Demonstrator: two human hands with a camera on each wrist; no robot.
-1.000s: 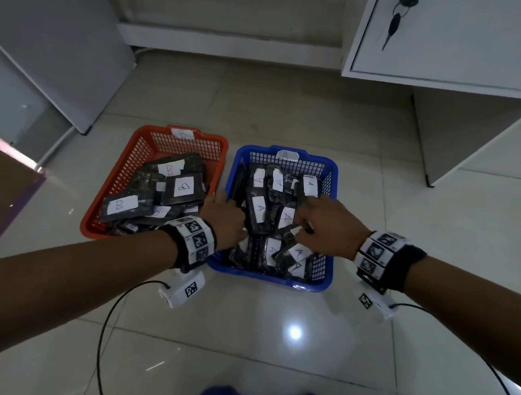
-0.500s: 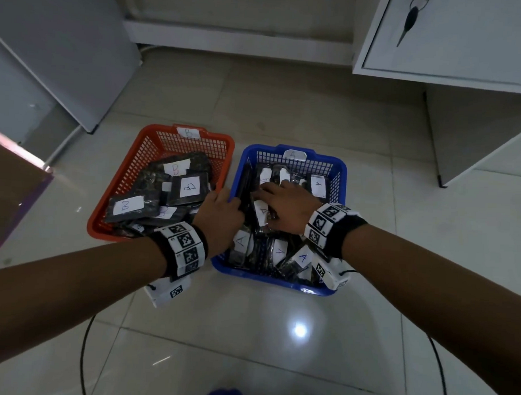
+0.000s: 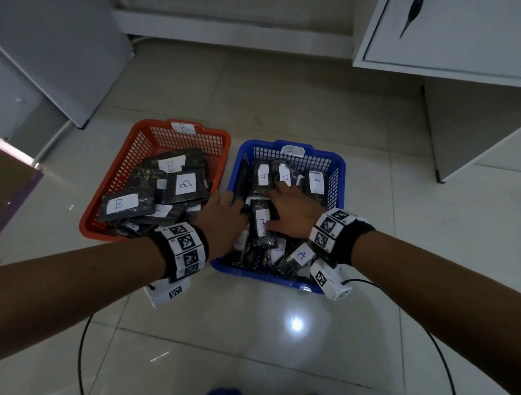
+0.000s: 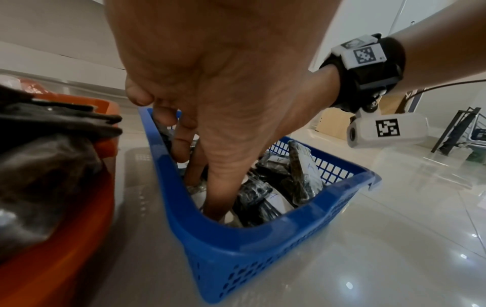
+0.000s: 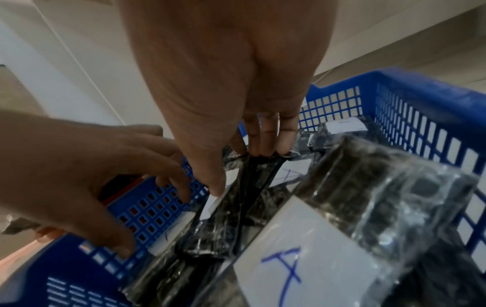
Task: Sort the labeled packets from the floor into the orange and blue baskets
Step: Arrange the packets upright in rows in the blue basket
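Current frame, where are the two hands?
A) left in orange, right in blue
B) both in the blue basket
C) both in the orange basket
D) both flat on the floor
B: the left hand reaches down inside the blue basket along its wall next to the orange one, and the right hand has its thumb and fingers around A-labelled packets in the same basket.

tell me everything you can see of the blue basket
Rectangular blue basket of stiff-looking plastic, lattice walls, a paper tag marked A on its far edge. It sits upright on the tiled floor, right of the orange basket with a gap between. Dark packets labelled A crowd it. The left hand reaches in by its left wall; the right hand grips packets inside.
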